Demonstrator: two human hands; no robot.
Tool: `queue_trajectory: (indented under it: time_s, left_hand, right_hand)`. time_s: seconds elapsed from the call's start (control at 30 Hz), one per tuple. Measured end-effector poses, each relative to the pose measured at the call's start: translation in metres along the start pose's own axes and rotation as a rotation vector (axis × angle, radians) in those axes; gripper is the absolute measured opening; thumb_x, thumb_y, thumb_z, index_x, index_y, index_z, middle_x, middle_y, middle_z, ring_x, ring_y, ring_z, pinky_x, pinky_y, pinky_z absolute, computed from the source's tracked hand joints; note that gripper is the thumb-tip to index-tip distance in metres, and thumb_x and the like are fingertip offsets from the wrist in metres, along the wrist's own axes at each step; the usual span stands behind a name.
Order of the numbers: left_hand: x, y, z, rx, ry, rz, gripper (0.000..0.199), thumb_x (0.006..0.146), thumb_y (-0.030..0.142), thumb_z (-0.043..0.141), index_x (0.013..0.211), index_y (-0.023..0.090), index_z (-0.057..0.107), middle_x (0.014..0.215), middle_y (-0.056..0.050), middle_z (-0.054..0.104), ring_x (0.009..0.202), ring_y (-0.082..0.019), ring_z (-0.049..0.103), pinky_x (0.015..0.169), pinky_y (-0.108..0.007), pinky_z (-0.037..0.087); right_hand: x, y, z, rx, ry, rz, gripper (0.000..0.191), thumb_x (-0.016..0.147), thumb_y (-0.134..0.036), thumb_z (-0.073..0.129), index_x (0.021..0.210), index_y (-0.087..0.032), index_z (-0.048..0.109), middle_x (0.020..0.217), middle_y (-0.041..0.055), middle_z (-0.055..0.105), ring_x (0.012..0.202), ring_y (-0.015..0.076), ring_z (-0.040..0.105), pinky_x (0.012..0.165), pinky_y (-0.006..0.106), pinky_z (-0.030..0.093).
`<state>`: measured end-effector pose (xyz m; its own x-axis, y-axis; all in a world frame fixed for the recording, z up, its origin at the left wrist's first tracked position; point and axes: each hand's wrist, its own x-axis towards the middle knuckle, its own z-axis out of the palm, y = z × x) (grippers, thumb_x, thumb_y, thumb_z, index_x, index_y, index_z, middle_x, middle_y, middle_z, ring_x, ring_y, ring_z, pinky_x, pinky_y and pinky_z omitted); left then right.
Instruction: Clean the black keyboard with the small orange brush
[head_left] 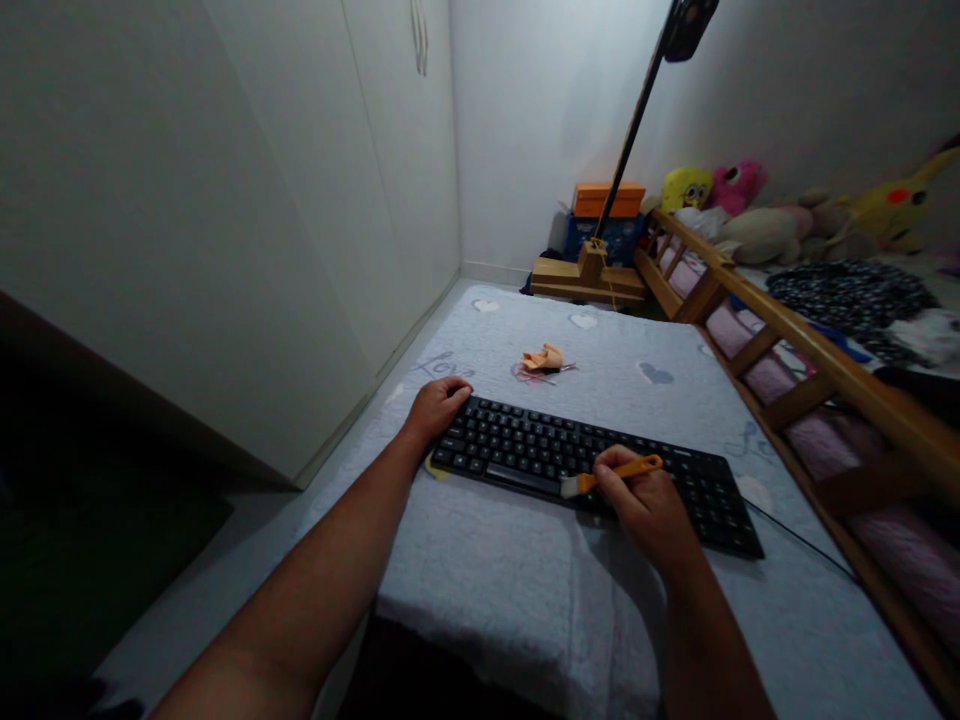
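A black computer keyboard [540, 440] lies at a slant on the cloth-covered table. My left hand [439, 405] grips its far left corner, with the thumb by the top edge. In my right hand [634, 490] is a small brush [641, 466] with an orange handle, closed between thumb and fingers. The brush's pale bristles touch the keys near the right end of the space bar. Part of the keyboard's right half is hidden under my right hand.
Beyond the keyboard lie a crumpled orange cloth [544, 357] and some thin metal tools. A black cable [799, 540] runs off right toward a wooden bed rail [825, 350]. A white wardrobe [300, 200] stands left; a wooden stand [589, 272] with a pole is behind the table.
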<state>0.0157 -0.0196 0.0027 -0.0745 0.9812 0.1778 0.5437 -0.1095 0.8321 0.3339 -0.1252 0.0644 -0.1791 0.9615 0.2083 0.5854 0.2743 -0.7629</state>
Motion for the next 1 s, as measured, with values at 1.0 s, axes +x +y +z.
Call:
queue_trajectory:
  time_s: [1.0]
  left_hand:
    - [0.002, -0.007, 0.001, 0.0, -0.01, -0.02, 0.034, 0.079, 0.047, 0.057, 0.085, 0.019, 0.075, 0.088, -0.005, 0.076, 0.086, -0.025, 0.068, 0.087, -0.036, 0.051]
  right_hand:
    - [-0.013, 0.017, -0.033, -0.254, 0.096, 0.098, 0.033, 0.088, -0.045, 0.043, 0.07, -0.023, 0.059, 0.057, 0.0007, 0.06, 0.054, 0.0188, 0.058, 0.057, 0.029, 0.039]
